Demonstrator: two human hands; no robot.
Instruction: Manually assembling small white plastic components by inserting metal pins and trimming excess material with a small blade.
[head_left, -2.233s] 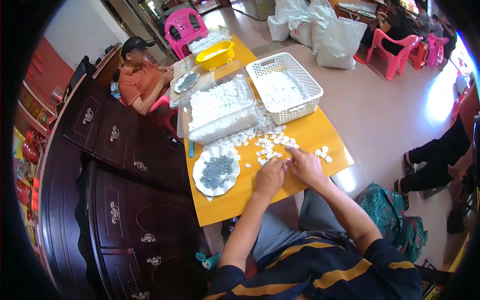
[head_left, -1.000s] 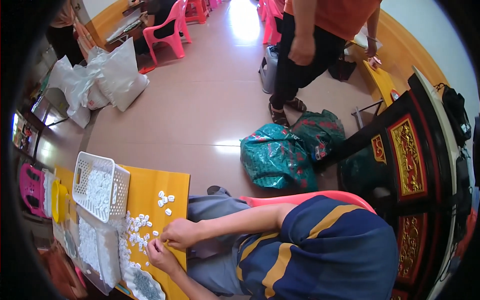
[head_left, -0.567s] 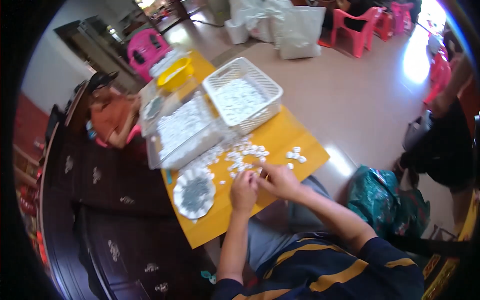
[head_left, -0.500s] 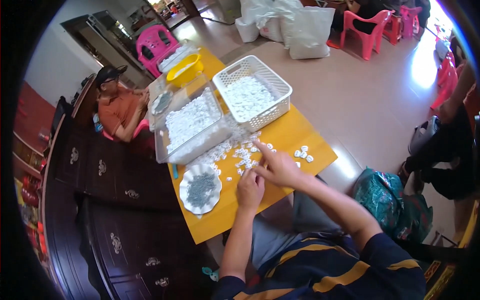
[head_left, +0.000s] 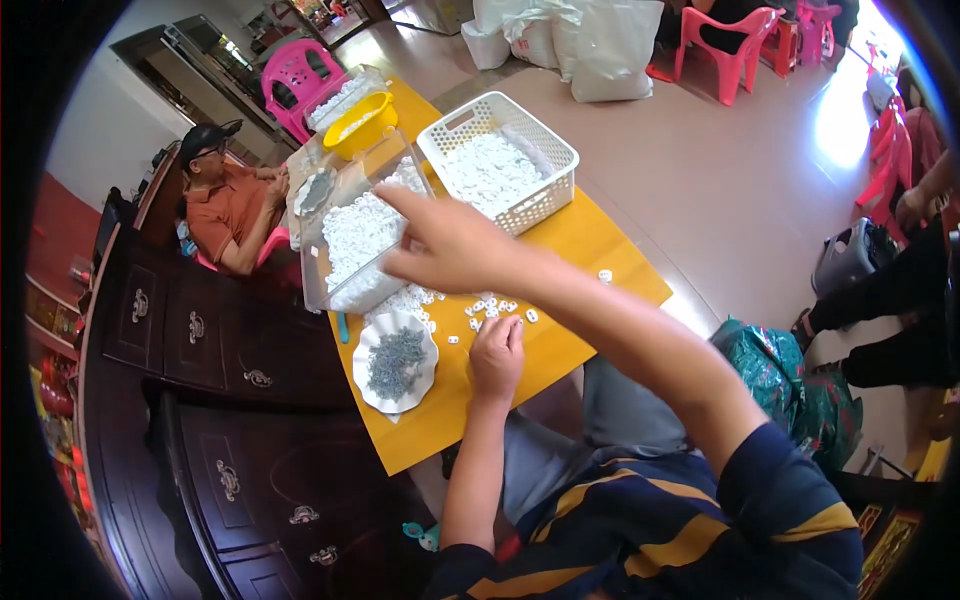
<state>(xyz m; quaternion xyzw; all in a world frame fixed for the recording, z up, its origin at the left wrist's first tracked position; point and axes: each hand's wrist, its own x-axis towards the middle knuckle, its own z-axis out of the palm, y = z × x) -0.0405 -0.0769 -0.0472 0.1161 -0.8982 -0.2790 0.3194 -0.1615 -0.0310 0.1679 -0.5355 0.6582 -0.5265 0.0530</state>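
Note:
My right hand [head_left: 455, 245] is stretched forward over the near side of a clear plastic bin [head_left: 312, 262] heaped with small white pieces [head_left: 362, 232]. Its index finger and thumb are spread apart, with nothing visible between them. Close to the table's near edge, my left hand [head_left: 497, 355] is closed, fingertips pressed together; anything in them is too small to make out. Just beyond it lie loose white pieces [head_left: 487, 306] with dark holes. To its left sits a scalloped white plate [head_left: 425, 378] holding a pile of small grey-blue bits [head_left: 396, 362].
A white perforated basket [head_left: 540, 205] of white pieces stands behind the bin on the yellow table [head_left: 620, 250]. Farther off is a yellow basin [head_left: 375, 125]. A person in an orange shirt [head_left: 228, 215] sits at the far left. Green bags [head_left: 765, 365] lie on the floor at right.
My right hand has left my left hand's side and swung forward and left over the clear bin, its forearm now across the table. My left hand stays closed in nearly the same place.

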